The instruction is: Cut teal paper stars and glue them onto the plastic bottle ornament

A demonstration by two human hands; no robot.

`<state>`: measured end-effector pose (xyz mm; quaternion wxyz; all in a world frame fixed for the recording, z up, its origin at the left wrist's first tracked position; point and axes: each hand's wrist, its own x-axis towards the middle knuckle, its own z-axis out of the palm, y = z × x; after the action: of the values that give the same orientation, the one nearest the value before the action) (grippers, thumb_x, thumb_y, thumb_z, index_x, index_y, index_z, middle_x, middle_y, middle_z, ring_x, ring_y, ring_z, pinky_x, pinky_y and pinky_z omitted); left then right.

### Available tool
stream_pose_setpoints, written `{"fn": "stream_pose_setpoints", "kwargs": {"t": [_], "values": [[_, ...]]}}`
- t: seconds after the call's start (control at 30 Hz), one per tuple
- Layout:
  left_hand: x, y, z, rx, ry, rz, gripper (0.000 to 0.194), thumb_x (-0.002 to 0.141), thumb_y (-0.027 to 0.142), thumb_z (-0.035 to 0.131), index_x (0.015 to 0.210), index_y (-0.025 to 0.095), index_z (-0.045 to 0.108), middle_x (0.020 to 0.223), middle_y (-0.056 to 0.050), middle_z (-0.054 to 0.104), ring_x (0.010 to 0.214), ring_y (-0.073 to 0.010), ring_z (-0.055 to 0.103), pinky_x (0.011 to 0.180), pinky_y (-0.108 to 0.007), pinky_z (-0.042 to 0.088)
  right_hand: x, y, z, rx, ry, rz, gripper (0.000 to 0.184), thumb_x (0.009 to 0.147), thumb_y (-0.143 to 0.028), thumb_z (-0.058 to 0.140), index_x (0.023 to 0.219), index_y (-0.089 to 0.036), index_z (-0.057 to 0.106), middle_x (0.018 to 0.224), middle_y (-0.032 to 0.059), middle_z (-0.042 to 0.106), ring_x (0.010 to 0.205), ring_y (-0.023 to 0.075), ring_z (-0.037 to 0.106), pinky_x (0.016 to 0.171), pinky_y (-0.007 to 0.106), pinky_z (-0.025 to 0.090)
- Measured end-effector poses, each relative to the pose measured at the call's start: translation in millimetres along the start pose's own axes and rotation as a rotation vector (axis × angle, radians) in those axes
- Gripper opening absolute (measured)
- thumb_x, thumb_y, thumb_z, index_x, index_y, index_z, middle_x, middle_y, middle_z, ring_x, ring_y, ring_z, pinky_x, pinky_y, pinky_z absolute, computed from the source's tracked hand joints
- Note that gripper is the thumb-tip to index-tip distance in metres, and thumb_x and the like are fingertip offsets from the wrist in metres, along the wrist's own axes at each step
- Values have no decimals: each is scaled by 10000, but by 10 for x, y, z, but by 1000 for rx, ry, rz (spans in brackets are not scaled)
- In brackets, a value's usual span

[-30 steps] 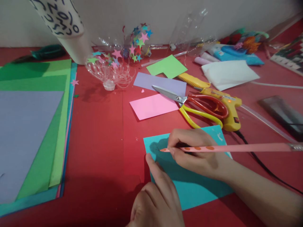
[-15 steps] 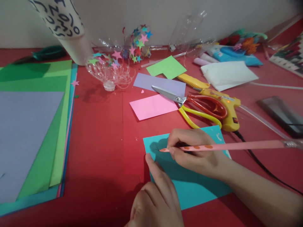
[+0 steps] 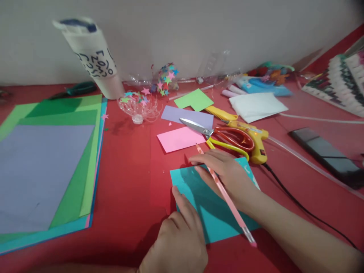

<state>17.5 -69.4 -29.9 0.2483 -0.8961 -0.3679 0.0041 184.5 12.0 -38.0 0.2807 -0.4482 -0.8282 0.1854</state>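
A sheet of teal paper [image 3: 216, 223] lies on the red table in front of me. My left hand [image 3: 179, 235] rests at its left edge, index finger stretched out onto the paper near the upper left corner, the other fingers partly bent. Over the upper part of the sheet, my right hand [image 3: 224, 174] holds a pink pencil [image 3: 227, 198] with orange spots. The pencil slants across the hand, tip pointing up and away, off the sheet, toward the pink paper piece [image 3: 179, 141]. Scissors [image 3: 209, 132] with red and yellow handles lie open just beyond my right hand.
A yellow glue gun [image 3: 257, 146] with a lit orange light and a black cord lies right of the scissors. Stacked coloured paper [image 3: 57, 167] is at left. A white tumbler [image 3: 93, 57], star decorations [image 3: 167, 77] and a phone [image 3: 324, 151] surround the area.
My right hand has lifted the pencil tip off the teal paper and swung it to point away. The left hand stays at the paper's edge. The view has tilted up slightly.
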Motion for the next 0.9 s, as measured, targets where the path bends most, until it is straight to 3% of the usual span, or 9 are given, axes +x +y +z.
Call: {"fn": "stream_pose_setpoints", "kwargs": {"t": [0.2,0.4,0.53,0.7,0.9], "values": [[34,-58,-65,-35,-10,-54,381,665,47,465,934,29,734,962,-261,718,395,-117,534,342,-196,422,-1,-34,12,35,-36,7,270,806,-31,520,1035,-165,572,959,98,658,874,232,596,758,345,477],[56,-37,-36,-101,-6,-40,326,646,26,531,888,100,736,850,-147,738,445,-151,591,343,-211,463,-10,-63,30,56,-81,-31,237,858,-52,478,1038,-161,588,919,96,622,793,217,585,707,336,474],[47,19,-52,-110,45,-2,363,642,35,533,945,73,730,915,-172,736,517,-177,627,374,-230,489,18,-82,22,56,-124,-72,201,900,-83,463,987,-178,617,902,88,597,822,228,564,741,349,462],[3,118,-44,-80,81,-82,365,608,60,525,902,28,740,883,-231,735,398,-147,565,315,-213,424,53,-92,48,76,-132,-50,232,879,-53,461,1001,-185,609,933,85,593,859,230,560,764,355,458],[-15,154,40,-93,126,-186,327,632,152,556,878,68,756,838,-241,736,390,-176,572,324,-237,424,57,-132,128,161,-87,-22,182,884,-193,524,1036,-196,623,909,88,607,888,259,538,824,409,428]]}}
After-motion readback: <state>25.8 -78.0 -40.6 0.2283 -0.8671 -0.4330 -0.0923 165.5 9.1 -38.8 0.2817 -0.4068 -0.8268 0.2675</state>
